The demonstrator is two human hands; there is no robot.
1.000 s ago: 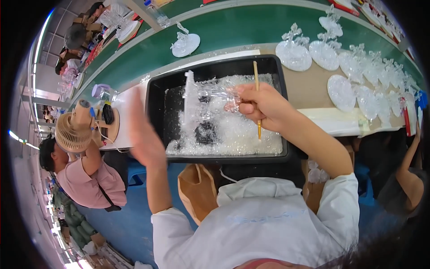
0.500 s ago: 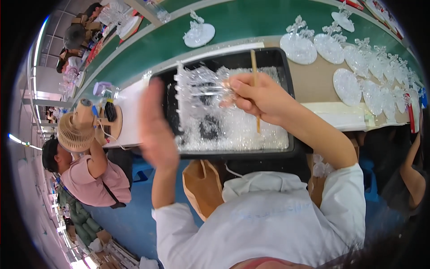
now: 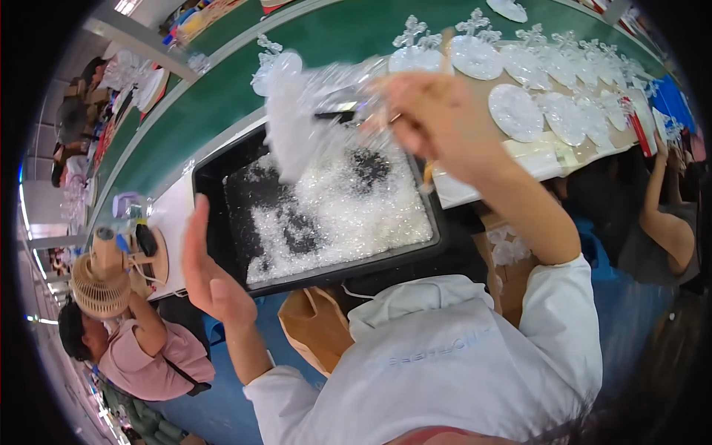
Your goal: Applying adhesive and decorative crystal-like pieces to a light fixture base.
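Note:
My right hand, blurred, is closed on a clear plastic ornament with a white, glittery disc base. The base hangs tilted over the far left part of a black tray. A thin wooden stick also sits in that hand, showing above and below the fingers. White glitter flakes lie in the tray, with patches of black bottom showing through. My left hand is open, fingers stretched upward, beside the tray's left edge and holding nothing.
Several similar ornaments stand on the brown board at the right; another is on the green table. At left are a beige fan and a person in pink. A brown paper bag stands below the tray.
My right hand has raised the ornament up and away, turning its disc more toward view. My left hand has moved left and down. The whole view has shifted, and the tray appears turned.

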